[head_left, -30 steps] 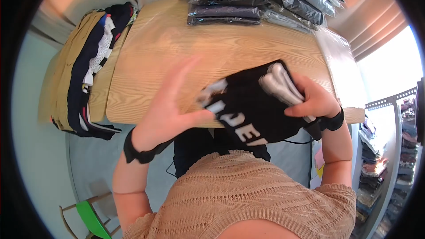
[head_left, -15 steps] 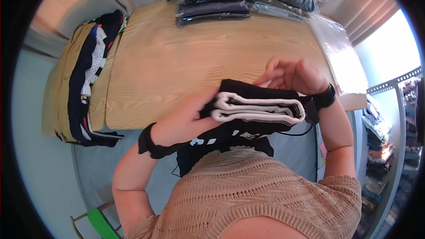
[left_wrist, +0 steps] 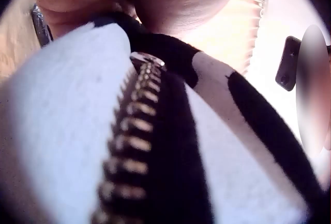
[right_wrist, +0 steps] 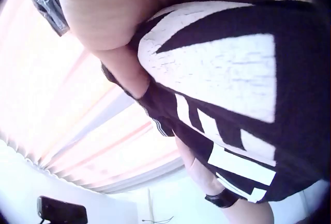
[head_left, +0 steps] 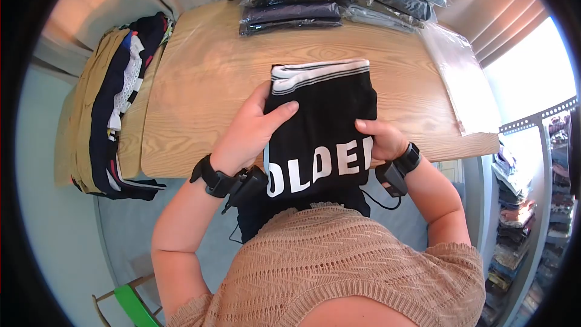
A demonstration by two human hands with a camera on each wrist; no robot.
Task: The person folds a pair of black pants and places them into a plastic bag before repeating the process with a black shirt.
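Note:
A folded black garment point(head_left: 321, 115) with large white letters and a white, black-striped ribbed band point(head_left: 327, 74) hangs in front of the body, at the table's near edge. My left hand point(head_left: 247, 130) grips its left side just below the band, thumb on the front and fingers hidden behind. At the right side, lower down, my right hand point(head_left: 387, 139) pinches the edge with its thumb on top. A metal zipper point(left_wrist: 135, 131) runs along the cloth in the left wrist view. Close up, the right wrist view shows cracked white print point(right_wrist: 222, 74).
Several dark clothes in clear bags point(head_left: 296, 9) are stacked at the table's back. Clear plastic bags point(head_left: 457, 79) lie at the right end. A pile of clothes point(head_left: 109, 109) lies on the left. Shelves of bagged clothes point(head_left: 511, 224) stand at right, a green-backed chair point(head_left: 133, 306) at lower left.
The garment was turned in the hands, its folded band end facing the body half a second ago. Now its lettered face shows, band away from the body. My right hand has come back onto its edge.

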